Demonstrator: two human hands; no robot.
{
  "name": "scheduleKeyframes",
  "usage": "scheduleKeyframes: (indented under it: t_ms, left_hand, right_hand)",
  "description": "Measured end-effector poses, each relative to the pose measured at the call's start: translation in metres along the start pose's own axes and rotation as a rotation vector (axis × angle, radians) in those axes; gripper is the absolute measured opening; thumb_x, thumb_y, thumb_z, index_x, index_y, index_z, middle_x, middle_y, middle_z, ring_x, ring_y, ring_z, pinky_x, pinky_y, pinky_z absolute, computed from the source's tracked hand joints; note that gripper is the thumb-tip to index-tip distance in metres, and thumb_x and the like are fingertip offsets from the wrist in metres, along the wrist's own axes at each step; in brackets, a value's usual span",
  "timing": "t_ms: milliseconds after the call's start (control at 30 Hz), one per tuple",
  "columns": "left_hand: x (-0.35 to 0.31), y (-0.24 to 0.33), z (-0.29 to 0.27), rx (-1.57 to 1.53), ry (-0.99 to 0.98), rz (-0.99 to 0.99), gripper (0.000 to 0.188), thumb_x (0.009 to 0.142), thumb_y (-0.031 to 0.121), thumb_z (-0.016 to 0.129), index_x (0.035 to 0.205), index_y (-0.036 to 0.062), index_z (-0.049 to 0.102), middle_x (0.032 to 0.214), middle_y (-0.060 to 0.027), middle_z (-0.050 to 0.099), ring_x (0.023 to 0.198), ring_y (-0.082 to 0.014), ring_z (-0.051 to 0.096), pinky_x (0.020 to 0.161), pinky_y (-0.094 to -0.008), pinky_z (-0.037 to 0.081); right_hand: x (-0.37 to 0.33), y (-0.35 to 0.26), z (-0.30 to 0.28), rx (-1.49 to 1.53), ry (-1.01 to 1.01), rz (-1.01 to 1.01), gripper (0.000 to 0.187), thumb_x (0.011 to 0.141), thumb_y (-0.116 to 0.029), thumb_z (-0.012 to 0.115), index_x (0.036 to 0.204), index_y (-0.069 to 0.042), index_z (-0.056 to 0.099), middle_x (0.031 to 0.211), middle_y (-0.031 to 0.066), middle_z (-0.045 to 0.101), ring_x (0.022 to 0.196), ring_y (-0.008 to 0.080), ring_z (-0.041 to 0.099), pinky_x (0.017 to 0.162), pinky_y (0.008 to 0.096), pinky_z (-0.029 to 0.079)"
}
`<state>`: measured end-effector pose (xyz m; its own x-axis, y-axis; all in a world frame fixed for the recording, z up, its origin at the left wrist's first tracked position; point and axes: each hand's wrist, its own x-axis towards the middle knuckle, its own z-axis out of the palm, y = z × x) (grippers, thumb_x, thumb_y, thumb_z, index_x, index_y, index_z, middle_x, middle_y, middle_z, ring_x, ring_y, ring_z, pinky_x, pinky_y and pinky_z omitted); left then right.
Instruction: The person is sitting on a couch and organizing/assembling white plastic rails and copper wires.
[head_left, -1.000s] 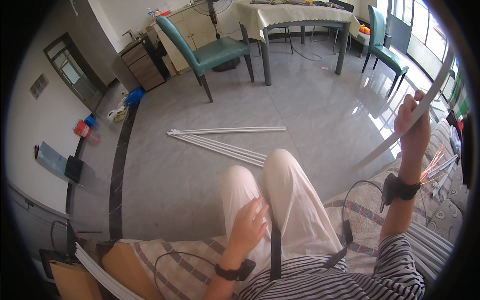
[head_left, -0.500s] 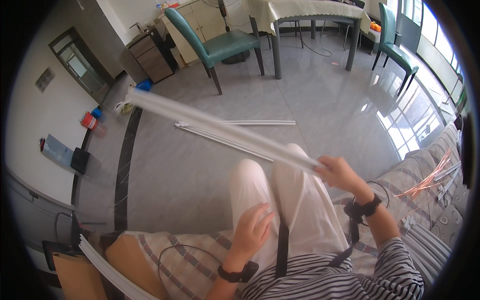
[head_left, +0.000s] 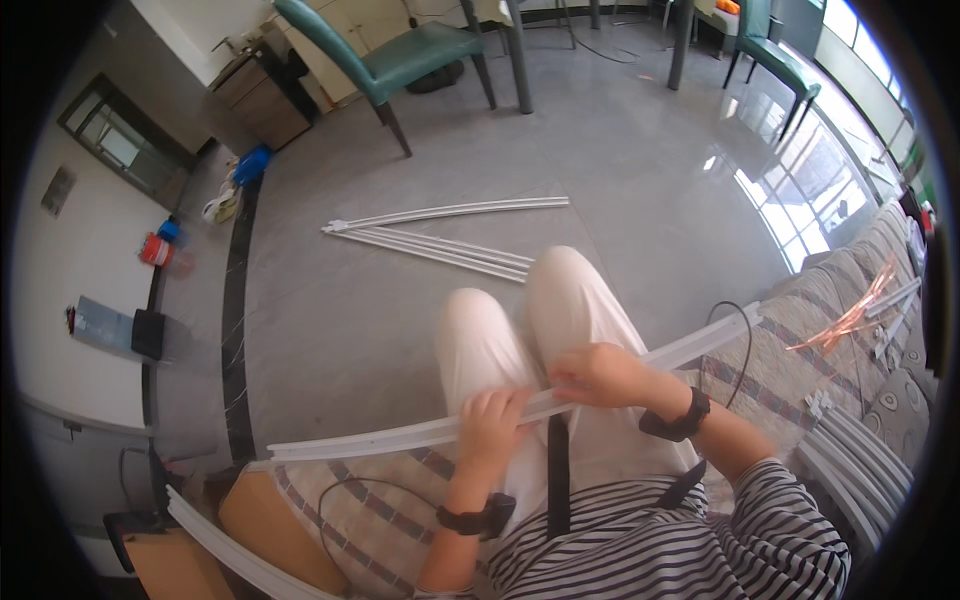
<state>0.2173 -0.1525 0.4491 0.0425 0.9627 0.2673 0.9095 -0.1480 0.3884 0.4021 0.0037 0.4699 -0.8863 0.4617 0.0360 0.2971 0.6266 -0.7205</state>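
Note:
A long white grooved strip (head_left: 370,442), like a plastic or metal profile, lies crosswise over my lap, its left end past my left knee and its right end over the patterned cover. My left hand (head_left: 488,425) is closed round it near my left thigh, fingers bent over the top. Just to the right, my right hand (head_left: 598,375) grips the same strip with curled fingers, partly hiding it. Beyond my knees, several similar white strips (head_left: 440,250) lie on the floor in a V shape, joined or touching at their left end.
Several white strips (head_left: 855,470) are stacked at my right, near a bundle of copper-coloured wires (head_left: 850,310). At my left stand cardboard pieces (head_left: 270,525) with another white strip (head_left: 235,545). A green chair (head_left: 420,62) stands ahead; a loose dark cable (head_left: 345,482) lies on the patterned cover.
The strip, earlier held out forward by my right hand alone, has swung down across my lap. My left hand has closed on it. The head view has tilted lower.

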Motion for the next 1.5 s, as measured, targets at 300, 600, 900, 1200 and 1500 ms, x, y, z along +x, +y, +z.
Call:
scheduleKeyframes:
  t_ms: [300,600,900,1200,1500]
  left_hand:
    - [-0.003,-0.004,0.0,0.035,0.045,0.0,0.053,0.058,0.025,0.079,0.108,0.0135,0.066,0.093,-0.0019,0.058,0.093,-0.0251,0.053,0.084,-0.0403,0.04]
    - [-0.006,-0.012,0.006,-0.021,0.09,0.077,0.049,0.057,0.043,0.077,0.092,0.0108,0.067,0.084,-0.0029,0.057,0.082,-0.0266,0.053,0.075,-0.0409,0.041]
    - [-0.007,-0.017,0.014,-0.024,0.156,0.037,0.058,0.069,0.059,0.066,0.095,0.0072,0.064,0.085,-0.008,0.057,0.082,-0.0308,0.052,0.074,-0.0422,0.041]
    - [-0.007,-0.012,0.013,0.045,0.121,0.011,0.052,0.068,0.051,0.071,0.099,0.0091,0.064,0.088,-0.0072,0.056,0.083,-0.0306,0.052,0.074,-0.0426,0.04]
    - [-0.005,-0.009,0.014,0.031,0.132,0.006,0.051,0.062,0.041,0.076,0.1,0.0093,0.065,0.087,-0.0065,0.056,0.082,-0.0301,0.051,0.074,-0.042,0.04]
  right_hand:
    - [-0.14,0.1,-0.118,-0.429,0.823,0.472,0.011,0.083,-0.011,0.064,0.087,-0.001,0.063,0.084,0.0136,0.064,0.078,0.0298,0.061,0.07,0.0377,0.048]
    - [-0.271,0.142,-0.181,-0.48,0.829,0.83,0.017,0.087,-0.016,0.063,0.09,0.001,0.064,0.076,0.0134,0.067,0.071,0.0226,0.065,0.067,0.0316,0.049]
    - [-0.274,0.121,-0.098,0.94,1.082,0.553,0.04,0.101,-0.034,0.041,0.095,0.0,0.062,0.08,0.0087,0.065,0.074,0.0188,0.065,0.074,0.0339,0.054]
    - [-0.235,0.101,-0.063,1.044,1.152,0.459,0.03,0.099,-0.022,0.047,0.118,0.001,0.054,0.093,0.0095,0.065,0.083,0.0187,0.065,0.075,0.0323,0.053]
    - [-0.222,0.118,-0.06,0.856,1.221,0.535,0.02,0.094,-0.019,0.058,0.107,-0.004,0.061,0.089,0.0039,0.066,0.077,0.0122,0.064,0.073,0.0276,0.051]
